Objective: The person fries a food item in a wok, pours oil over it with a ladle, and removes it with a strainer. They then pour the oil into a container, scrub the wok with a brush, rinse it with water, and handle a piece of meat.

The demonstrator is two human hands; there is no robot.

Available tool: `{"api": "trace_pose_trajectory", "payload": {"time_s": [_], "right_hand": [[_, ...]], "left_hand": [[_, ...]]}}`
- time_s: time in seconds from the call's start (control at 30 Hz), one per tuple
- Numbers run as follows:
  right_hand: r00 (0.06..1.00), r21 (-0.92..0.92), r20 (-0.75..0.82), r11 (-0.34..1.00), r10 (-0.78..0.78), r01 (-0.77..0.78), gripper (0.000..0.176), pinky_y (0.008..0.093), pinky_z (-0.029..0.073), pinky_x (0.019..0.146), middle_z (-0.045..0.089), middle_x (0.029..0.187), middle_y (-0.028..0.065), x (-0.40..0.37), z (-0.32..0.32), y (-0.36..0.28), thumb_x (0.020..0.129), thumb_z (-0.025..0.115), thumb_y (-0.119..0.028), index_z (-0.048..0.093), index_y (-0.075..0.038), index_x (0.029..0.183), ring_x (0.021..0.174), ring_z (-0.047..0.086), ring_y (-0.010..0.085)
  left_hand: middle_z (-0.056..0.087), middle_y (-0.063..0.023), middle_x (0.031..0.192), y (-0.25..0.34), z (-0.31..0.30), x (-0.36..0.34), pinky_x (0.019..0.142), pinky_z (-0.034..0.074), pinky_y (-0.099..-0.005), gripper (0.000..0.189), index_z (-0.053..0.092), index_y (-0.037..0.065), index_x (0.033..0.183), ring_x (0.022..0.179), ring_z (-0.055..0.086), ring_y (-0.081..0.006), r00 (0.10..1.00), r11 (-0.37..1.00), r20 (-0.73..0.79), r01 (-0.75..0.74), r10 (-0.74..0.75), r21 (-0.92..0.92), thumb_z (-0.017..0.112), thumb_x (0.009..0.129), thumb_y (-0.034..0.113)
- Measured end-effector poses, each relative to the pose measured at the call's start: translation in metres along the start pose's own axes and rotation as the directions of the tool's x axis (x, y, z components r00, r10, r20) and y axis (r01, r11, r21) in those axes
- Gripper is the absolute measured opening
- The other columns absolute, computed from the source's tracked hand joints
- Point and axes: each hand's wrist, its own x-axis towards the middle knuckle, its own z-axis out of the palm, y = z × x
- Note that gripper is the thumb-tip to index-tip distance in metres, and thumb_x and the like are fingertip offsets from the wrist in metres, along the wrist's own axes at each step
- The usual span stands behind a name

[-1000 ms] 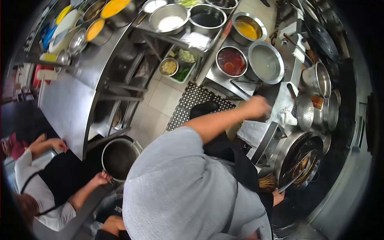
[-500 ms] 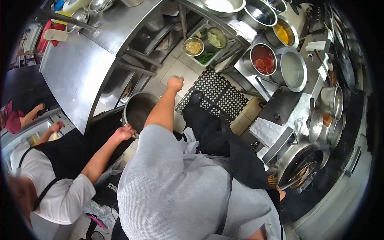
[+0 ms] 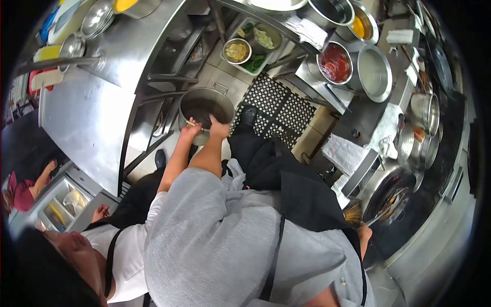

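My left hand [image 3: 220,128] reaches forward over the near rim of a large deep metal pot [image 3: 185,105], a finger stretched out towards its inside. Beside it, another person's hand [image 3: 191,128] is at the same rim, close to a thin light-coloured piece. The pot has a loop handle on its far side and looks dark inside. Down at the right, my right hand [image 3: 364,232] closes around a metal handle [image 3: 377,217] that leads into a wok [image 3: 369,185] with dark contents. A bamboo brush [image 3: 353,214] is just left of that hand.
A steel table [image 3: 84,120] stands at the left. Bowls of red sauce [image 3: 335,62] and pale liquid [image 3: 375,77] stand ahead right. A food tray [image 3: 262,65] sits low beyond a perforated black mat [image 3: 281,110]. The person in white [image 3: 128,250] is close at my left.
The other person has come closer, and the pot has moved right and forward. My left hand has lowered to its rim, from a fist to a stretched finger. My right hand stays by the wok.
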Motion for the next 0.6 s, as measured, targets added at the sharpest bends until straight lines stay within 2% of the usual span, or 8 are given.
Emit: {"api": "trace_pose_trajectory", "payload": {"time_s": [0.03, 0.1, 0.17, 0.2, 0.37, 0.5, 0.57, 0.6], "right_hand": [[0.993, 0.121, -0.001, 0.986, 0.116, -0.116, 0.020, 0.0343, 0.032, 0.038, 0.048, 0.052, 0.0053, -0.002, 0.001, 0.001, 0.075, 0.066, -0.013, 0.054, 0.001, 0.069, 0.039, 0.045, 0.0177], [0.980, 0.082, -0.041, 0.978, 0.193, -0.189, 0.022, 0.0347, 0.036, 0.043, 0.052, 0.059, 0.0077, -0.007, 0.002, -0.005, 0.074, 0.066, -0.014, 0.056, 0.006, 0.078, 0.046, 0.048, 0.0184], [0.976, 0.180, -0.058, 0.964, 0.209, -0.196, 0.030, 0.0354, 0.040, 0.048, 0.055, 0.067, 0.0103, 0.024, 0.007, 0.028, 0.074, 0.067, -0.016, 0.057, 0.008, 0.088, 0.052, 0.051, 0.0196], [0.987, 0.188, -0.075, 0.974, 0.141, -0.125, 0.031, 0.0360, 0.041, 0.051, 0.057, 0.073, 0.0122, 0.023, 0.010, 0.031, 0.074, 0.067, -0.017, 0.057, 0.008, 0.091, 0.055, 0.052, 0.0205], [0.986, 0.190, -0.089, 0.974, 0.144, -0.125, 0.061, 0.0397, 0.043, 0.054, 0.056, 0.087, 0.0156, 0.002, 0.001, 0.021, 0.071, 0.069, -0.030, 0.046, 0.011, 0.110, 0.068, 0.054, 0.0248], [0.985, 0.237, -0.160, 0.971, 0.065, -0.025, 0.088, 0.0396, 0.046, 0.078, 0.051, 0.116, 0.0239, 0.046, 0.002, 0.076, 0.071, 0.070, -0.032, 0.023, 0.008, 0.134, 0.098, 0.056, 0.0325], [0.988, 0.256, -0.144, 0.967, 0.052, -0.014, 0.089, 0.0362, 0.042, 0.088, 0.046, 0.125, 0.0246, 0.024, -0.013, 0.055, 0.070, 0.071, -0.031, 0.025, 0.011, 0.133, 0.108, 0.051, 0.0322], [0.987, 0.276, -0.157, 0.961, 0.034, 0.010, 0.087, 0.0352, 0.041, 0.089, 0.046, 0.125, 0.0245, 0.012, -0.022, 0.043, 0.070, 0.072, -0.030, 0.027, 0.012, 0.132, 0.108, 0.051, 0.0316]], "left_hand": [[0.058, -0.0131, 0.063, -0.005, 0.026, 0.020, 0.039, 0.043, -0.0349, 0.091, -0.003, 0.002, 0.140, 0.040, 0.049, -0.0209, 0.999, 0.992, -0.047, 0.018, -0.024, -0.124, 0.060, 0.076, 0.019], [0.053, -0.0314, 0.113, 0.077, -0.035, 0.056, 0.093, 0.039, -0.0342, 0.092, 0.016, -0.003, 0.138, 0.109, 0.052, -0.0374, 0.829, 0.789, 0.451, 0.506, -0.332, -0.349, 0.066, 0.069, 0.032], [0.058, -0.0259, 0.108, 0.088, -0.008, 0.083, 0.090, 0.041, -0.0334, 0.064, 0.049, -0.003, 0.122, 0.103, 0.057, -0.0327, 0.809, 0.849, 0.581, 0.370, -0.094, -0.377, 0.063, 0.072, 0.033], [0.063, -0.0202, 0.098, 0.122, -0.034, 0.082, 0.086, 0.044, -0.0333, 0.041, 0.066, -0.001, 0.095, 0.094, 0.061, -0.0289, 0.726, 0.837, 0.684, 0.411, -0.063, -0.360, 0.061, 0.073, 0.034], [0.063, -0.0229, 0.087, 0.160, -0.025, 0.061, 0.080, 0.048, -0.0378, 0.034, 0.067, 0.000, 0.082, 0.088, 0.061, -0.0334, 0.652, 0.985, 0.738, -0.125, 0.172, -0.119, 0.057, 0.072, 0.032], [0.062, -0.0245, 0.090, 0.125, 0.020, 0.038, 0.084, 0.046, -0.0393, 0.040, 0.067, 0.001, 0.085, 0.092, 0.060, -0.0348, 0.349, 0.747, 0.916, -0.659, 0.200, 0.088, 0.051, 0.073, 0.036], [0.061, -0.0245, 0.096, 0.174, -0.023, 0.012, 0.086, 0.045, -0.0393, 0.045, 0.066, -0.001, 0.089, 0.096, 0.059, -0.0346, 0.238, 0.702, 0.971, -0.691, -0.004, 0.172, 0.052, 0.074, 0.039], [0.061, -0.0240, 0.099, 0.176, -0.028, -0.002, 0.086, 0.045, -0.0396, 0.048, 0.065, -0.002, 0.091, 0.099, 0.058, -0.0341, 0.472, 0.855, 0.880, -0.435, -0.052, 0.283, 0.053, 0.075, 0.042]]}}
